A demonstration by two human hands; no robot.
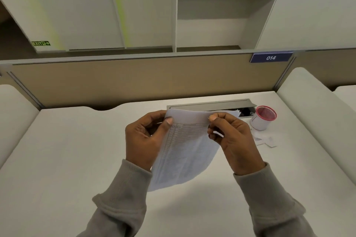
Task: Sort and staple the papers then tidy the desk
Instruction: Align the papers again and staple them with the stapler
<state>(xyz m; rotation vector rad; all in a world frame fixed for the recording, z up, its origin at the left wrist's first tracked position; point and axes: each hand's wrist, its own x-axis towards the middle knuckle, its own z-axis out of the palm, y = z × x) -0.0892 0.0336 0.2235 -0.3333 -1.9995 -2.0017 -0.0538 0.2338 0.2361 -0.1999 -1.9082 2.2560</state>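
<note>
I hold a stack of printed papers (185, 152) upright above the white desk (77, 150), printed tables facing me. My left hand (146, 138) pinches the top left corner, thumb on the front. My right hand (233, 140) pinches the top right corner between thumb and fingers. The lower part of the sheets hangs down and curves between my wrists. No stapler is in view.
A white cup with a red mesh rim (263, 118) stands at the right, with small paper scraps (266, 141) in front of it. An open grey cable tray (212, 107) lies behind the papers. A beige partition (134, 81) closes the desk's far edge.
</note>
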